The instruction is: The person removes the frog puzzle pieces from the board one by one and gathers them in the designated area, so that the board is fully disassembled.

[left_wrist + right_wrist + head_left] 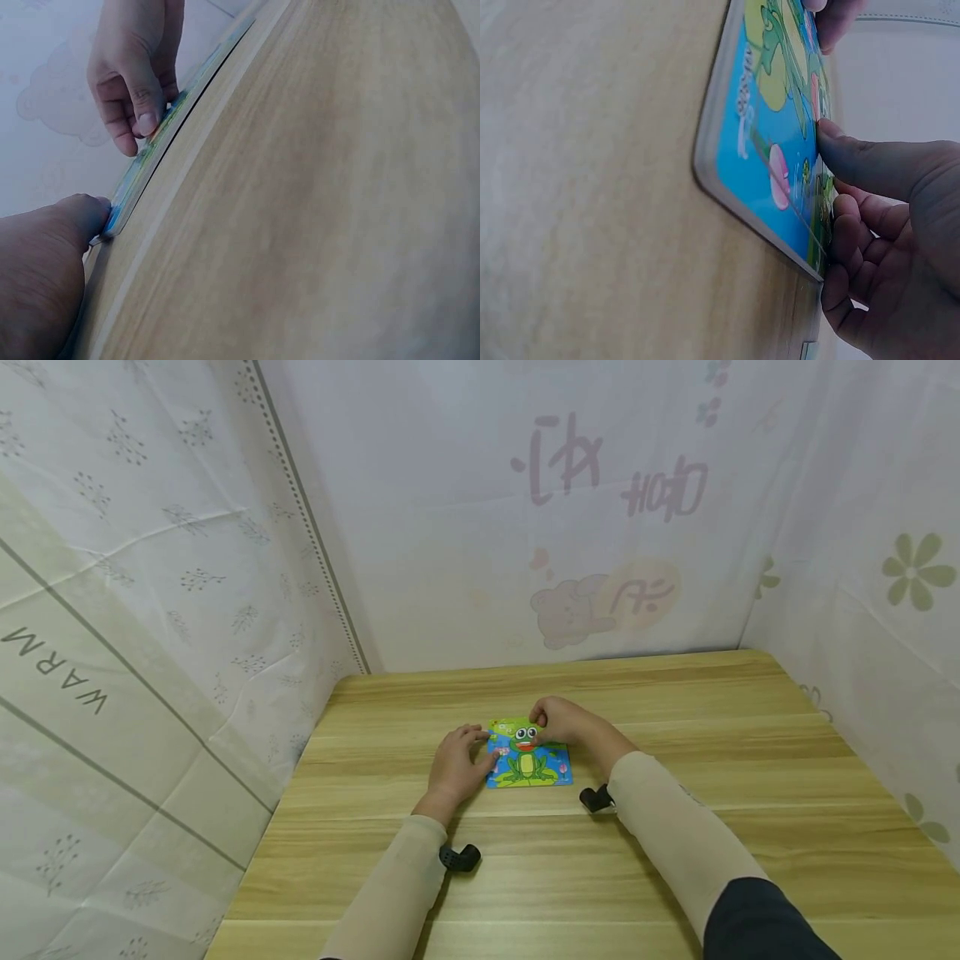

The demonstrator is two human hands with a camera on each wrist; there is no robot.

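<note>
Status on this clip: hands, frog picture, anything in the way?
Left hand touching left edge of frog picture; right hand touching its upper part. Picture flat on table. Right hand hides picture's upper right corner in head view.

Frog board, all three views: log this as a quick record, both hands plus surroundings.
object: frog board, green and blue, frog picture facing up
support: wood-grain table
left hand: at the board's left edge, thumb touching it
right hand: thumb on the picture, fingers curled at the far edge
wrists: beige sleeves, a black device at each
backdrop: printed cloth, "WARM" on the left side
</note>
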